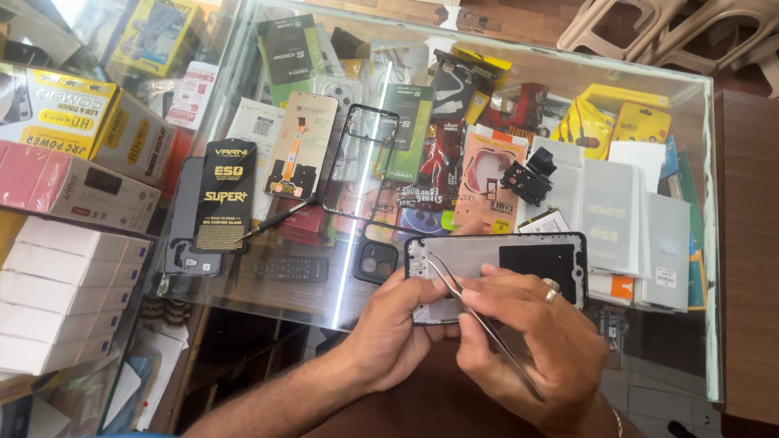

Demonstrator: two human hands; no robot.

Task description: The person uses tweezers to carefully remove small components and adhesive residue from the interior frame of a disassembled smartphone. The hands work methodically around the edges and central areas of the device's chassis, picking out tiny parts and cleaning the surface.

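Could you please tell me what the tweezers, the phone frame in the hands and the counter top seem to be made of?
Tweezers: likely steel, by their thin, silvery, shiny arms. Phone frame: probably black plastic around a dull grey, metal-looking plate. Counter top: glass, since packages show through it and a bright light streak reflects off it.

I log phone frame (495,268): black rim, grey inner plate, black rectangular patch at right | tweezers (479,320): silver | ring (551,289): silver | near-left stacked boxes (65,300): white | far-left box (61,109): yellow with black print | left packet (223,195): black, yellow lettering | screen part (299,146): tan back, orange ribbon | far-right pouches (617,122): yellow
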